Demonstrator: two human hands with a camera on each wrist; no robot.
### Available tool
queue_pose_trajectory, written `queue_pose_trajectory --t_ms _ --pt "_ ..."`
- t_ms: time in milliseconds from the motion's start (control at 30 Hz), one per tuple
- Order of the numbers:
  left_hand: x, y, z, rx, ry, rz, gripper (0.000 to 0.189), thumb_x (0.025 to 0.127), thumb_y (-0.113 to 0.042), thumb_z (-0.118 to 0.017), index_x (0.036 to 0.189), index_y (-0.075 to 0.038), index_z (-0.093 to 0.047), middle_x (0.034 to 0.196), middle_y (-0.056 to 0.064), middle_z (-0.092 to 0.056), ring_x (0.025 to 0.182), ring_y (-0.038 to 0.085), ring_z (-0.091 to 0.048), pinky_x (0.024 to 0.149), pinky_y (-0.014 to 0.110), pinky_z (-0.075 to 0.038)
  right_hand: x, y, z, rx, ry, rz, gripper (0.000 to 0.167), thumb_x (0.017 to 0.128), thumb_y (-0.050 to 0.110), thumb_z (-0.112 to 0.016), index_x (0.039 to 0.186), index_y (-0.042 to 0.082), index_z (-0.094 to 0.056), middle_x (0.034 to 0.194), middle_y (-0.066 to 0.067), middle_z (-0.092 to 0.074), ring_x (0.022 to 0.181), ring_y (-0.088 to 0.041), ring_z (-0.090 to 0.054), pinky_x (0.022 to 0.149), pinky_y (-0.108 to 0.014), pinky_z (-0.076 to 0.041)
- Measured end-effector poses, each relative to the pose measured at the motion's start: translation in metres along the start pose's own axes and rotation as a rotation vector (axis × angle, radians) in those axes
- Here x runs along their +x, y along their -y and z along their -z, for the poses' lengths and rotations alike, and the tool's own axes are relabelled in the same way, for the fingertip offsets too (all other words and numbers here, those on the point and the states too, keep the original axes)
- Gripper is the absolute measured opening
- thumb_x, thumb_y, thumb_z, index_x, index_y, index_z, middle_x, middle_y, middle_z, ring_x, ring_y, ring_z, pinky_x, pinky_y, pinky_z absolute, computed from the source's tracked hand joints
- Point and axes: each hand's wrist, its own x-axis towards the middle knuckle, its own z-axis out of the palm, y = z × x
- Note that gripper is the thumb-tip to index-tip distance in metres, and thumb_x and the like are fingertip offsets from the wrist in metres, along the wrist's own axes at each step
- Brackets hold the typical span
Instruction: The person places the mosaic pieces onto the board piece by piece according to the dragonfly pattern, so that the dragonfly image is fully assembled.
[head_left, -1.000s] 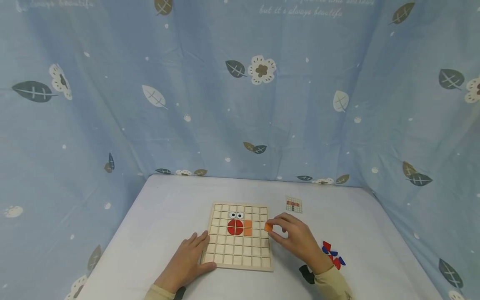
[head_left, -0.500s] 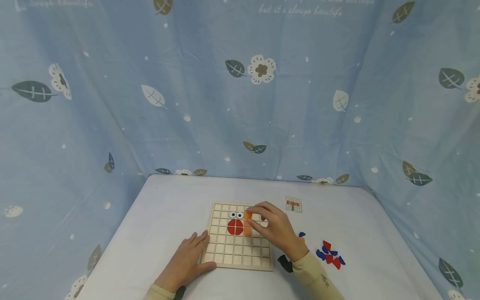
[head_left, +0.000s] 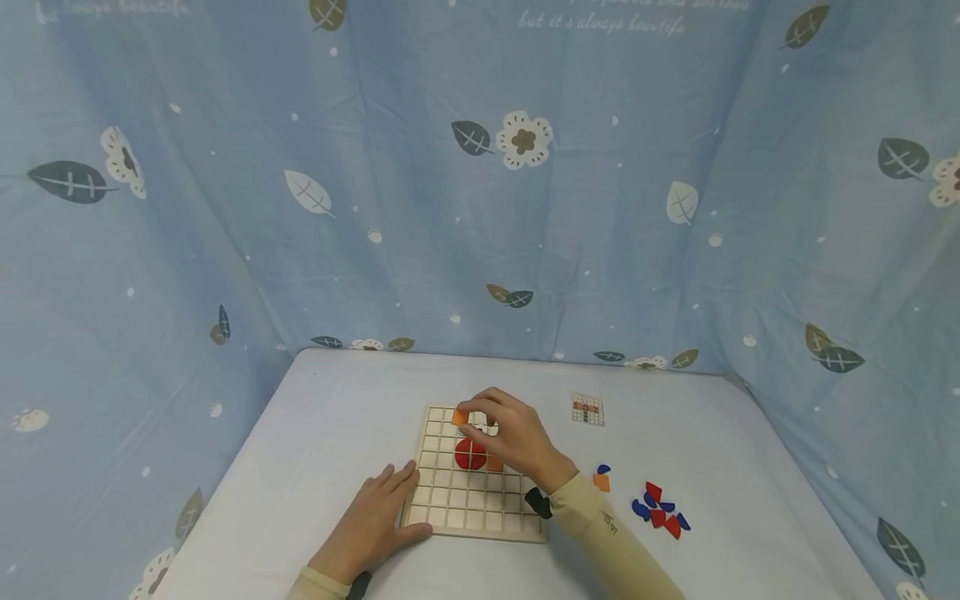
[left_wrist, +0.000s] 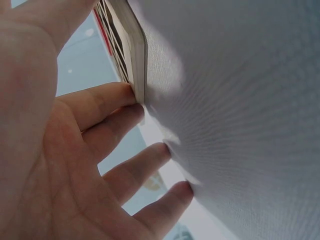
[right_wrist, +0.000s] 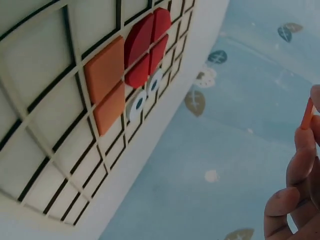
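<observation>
My right hand [head_left: 513, 429] pinches an orange square tile [head_left: 459, 417] between thumb and fingertips, over the upper part of a wooden grid board [head_left: 475, 505]. In the right wrist view the tile [right_wrist: 307, 114] shows edge-on, raised off the board. Red quarter pieces [right_wrist: 140, 42] form a circle in the grid. Beside them lie two orange squares [right_wrist: 105, 70], and two eye pieces [right_wrist: 137, 105] sit above the circle. My left hand [head_left: 371, 525] rests at the board's lower left corner. In the left wrist view, its index and middle fingertips touch the board's edge [left_wrist: 137, 55].
A small pattern card [head_left: 587, 409] lies behind the board to the right. Several loose red and blue pieces [head_left: 657, 517] are scattered at right, with an orange piece [head_left: 602, 482] and a blue one [head_left: 603, 469] nearer the board. A blue printed curtain [head_left: 420, 208] surrounds the white table [head_left: 330, 408].
My right hand has carried the orange tile from the board's right edge leftward across the board to its upper part. The left hand has stayed in place.
</observation>
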Motion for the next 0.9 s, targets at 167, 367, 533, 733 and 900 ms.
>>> queue_pose_trajectory --t_ms 167,367,533,733,900 --pt "0.000 0.000 0.002 0.000 -0.017 -0.020 0.090 0.084 -0.063 -0.072 0.147 -0.002 -0.051 0.156 0.012 -0.045 0.142 0.045 -0.038 0.111 0.066 -0.034 0.008 0.001 -0.013 -0.096 0.124 0.006 0.026 0.092 0.030 -0.077 0.116 0.020 -0.074 0.107 0.006 -0.066 0.080 -0.010 -0.064 0.068 -0.017 -0.052" --pt "0.001 0.001 0.002 0.010 -0.020 -0.045 0.090 0.085 -0.063 -0.070 0.147 0.000 -0.051 0.156 0.013 -0.044 0.141 0.046 -0.039 0.109 0.067 -0.036 0.012 -0.001 -0.023 -0.141 0.271 -0.062 0.024 0.092 0.030 -0.078 0.114 0.020 -0.076 0.105 0.004 -0.067 0.086 -0.015 -0.068 0.071 -0.022 -0.055" --pt "0.001 0.001 0.004 0.002 -0.019 -0.046 0.089 0.086 -0.062 -0.071 0.147 0.000 -0.051 0.156 0.014 -0.044 0.141 0.047 -0.038 0.109 0.068 -0.035 0.014 -0.004 -0.032 -0.147 0.358 -0.142 0.024 0.093 0.033 -0.076 0.113 0.021 -0.077 0.104 0.005 -0.069 0.082 -0.010 -0.064 0.067 -0.021 -0.053" --pt "0.000 0.001 0.005 -0.014 -0.009 -0.037 0.090 0.085 -0.061 -0.072 0.147 0.001 -0.051 0.156 0.014 -0.044 0.141 0.047 -0.039 0.109 0.068 -0.035 0.017 -0.007 -0.043 -0.177 0.439 -0.197 0.024 0.093 0.037 -0.075 0.111 0.022 -0.078 0.102 0.008 -0.068 0.079 -0.002 -0.059 0.066 -0.019 -0.052" --pt "-0.001 0.002 0.003 -0.021 -0.015 -0.043 0.089 0.085 -0.061 -0.072 0.146 0.000 -0.051 0.156 0.014 -0.044 0.142 0.046 -0.038 0.109 0.067 -0.035 0.016 -0.008 -0.052 -0.208 0.474 -0.220 0.021 0.095 0.039 -0.073 0.108 0.024 -0.079 0.096 0.010 -0.067 0.075 0.001 -0.056 0.065 -0.019 -0.052"
